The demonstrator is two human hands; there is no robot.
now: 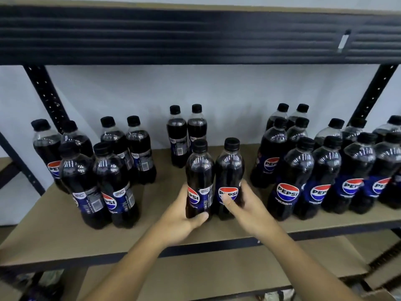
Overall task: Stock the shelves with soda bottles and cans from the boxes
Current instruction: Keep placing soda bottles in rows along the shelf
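Note:
Two dark Pepsi bottles with black caps stand side by side on the brown shelf board (54, 231), near its front edge. My left hand (180, 218) grips the lower part of the left bottle (199, 170). My right hand (245, 205) grips the right bottle (230, 168), thumb across its label. Two more bottles (187, 131) stand upright behind them, by the white wall.
A cluster of bottles (97, 168) fills the shelf's left part and a denser group (325, 170) the right. A dark upper shelf beam (195, 35) hangs overhead. Black uprights (46, 96) frame the bay. Cardboard boxes (325, 257) lie on the level below.

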